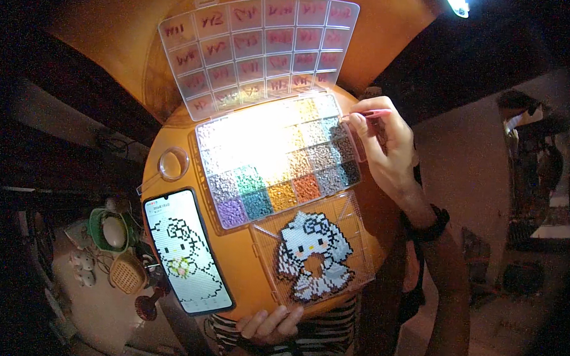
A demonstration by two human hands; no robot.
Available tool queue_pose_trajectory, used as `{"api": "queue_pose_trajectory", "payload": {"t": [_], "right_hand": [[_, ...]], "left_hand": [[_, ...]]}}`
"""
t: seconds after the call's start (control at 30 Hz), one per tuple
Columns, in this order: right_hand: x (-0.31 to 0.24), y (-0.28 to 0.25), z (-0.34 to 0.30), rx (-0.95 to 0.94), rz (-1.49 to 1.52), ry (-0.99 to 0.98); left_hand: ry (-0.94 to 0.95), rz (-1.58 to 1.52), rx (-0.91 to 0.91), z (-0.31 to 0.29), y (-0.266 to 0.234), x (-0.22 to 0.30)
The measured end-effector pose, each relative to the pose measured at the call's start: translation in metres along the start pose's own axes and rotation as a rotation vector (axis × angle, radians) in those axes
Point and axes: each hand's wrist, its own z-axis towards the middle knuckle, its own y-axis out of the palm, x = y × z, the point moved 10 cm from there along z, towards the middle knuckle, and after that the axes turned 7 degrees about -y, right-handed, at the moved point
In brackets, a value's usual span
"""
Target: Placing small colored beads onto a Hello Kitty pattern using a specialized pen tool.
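Note:
Pink tweezers (379,113) are pinched in my right hand (390,141), with their tip at the right rim of the bead box (287,211). That box is divided into many compartments of small beads in purple, teal, green, orange, grey and black. Glare hides its middle cells. In front of it a clear pegboard (266,265) carries a bead picture (313,257) of a white cartoon figure with black outlines and a brown-orange patch. My left hand (270,325) is at the near table edge by the pegboard's lower side, its fingers extended and holding nothing visible.
The box's clear lid (258,45) stands open behind it. A phone (188,253) showing a similar pattern lies at the left, below a small round clear dish (172,164). On the left, beyond the round table (383,235), are a green basket (105,215) and a tan basket (129,273).

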Motion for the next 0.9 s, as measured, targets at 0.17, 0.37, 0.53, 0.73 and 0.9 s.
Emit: {"api": "queue_pose_trajectory", "payload": {"t": [0.17,0.37,0.53,0.73,0.9], "right_hand": [[-0.004,0.002,0.004,-0.014,-0.024,-0.035],[-0.008,0.008,0.006,-0.07,-0.084,-0.101],[-0.016,0.01,0.007,-0.072,-0.15,-0.179],[-0.014,0.006,0.006,-0.034,-0.129,-0.172],[-0.016,0.006,0.007,-0.051,-0.16,-0.206]], "left_hand": [[-0.004,-0.001,-0.041,0.006,-0.001,-0.001],[-0.155,-0.027,0.023,0.021,-0.009,-0.007],[-0.133,-0.003,-0.026,0.021,-0.009,-0.007],[-0.12,-0.001,-0.073,0.005,0.0,-0.003],[-0.124,0.008,-0.061,0.017,-0.005,-0.005]]}}
